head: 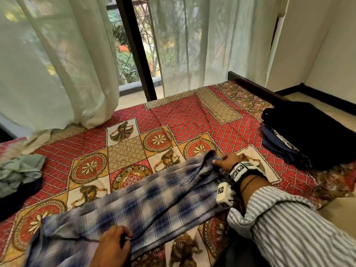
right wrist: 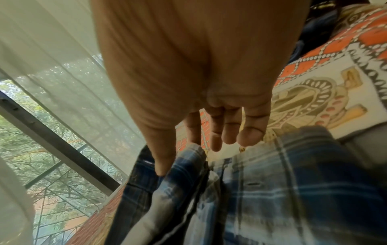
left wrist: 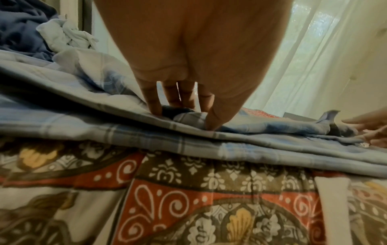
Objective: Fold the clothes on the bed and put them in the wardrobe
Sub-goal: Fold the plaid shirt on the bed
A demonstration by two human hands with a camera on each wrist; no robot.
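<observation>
A blue-and-white plaid cotton shirt [head: 146,201] lies stretched in a long band across the lower half of the head view, on the red, gold and cream patterned bedspread [head: 192,116] that fills the middle of the frame.

The left hand [head: 112,245], at the bottom centre of the head view, sits on the near end of the shirt with its fingers curled down. In the left wrist view the fingers [left wrist: 154,102] and the thumb come together on a small raised fold of the plaid cloth — a pinch, with the cloth bunched between them.

The right hand [head: 226,160], right of centre in the head view, is at the far end of the shirt. In the right wrist view the thumb [right wrist: 163,149] and forefinger close on a gathered edge of the fabric, while the other three fingers [right wrist: 230,127] hang relaxed and nearly straight above the bedspread, touching nothing. A striped blue-and-white sleeve [head: 289,224] covers that forearm at the lower right.

At the left edge of the head view lies a crumpled pale green garment [head: 21,170]. At the right edge a dark navy pile of clothing [head: 308,135] rests on the bedspread — well apart from the shirt. Sheer white curtains [head: 57,64] hang across the upper part of the frame.
</observation>
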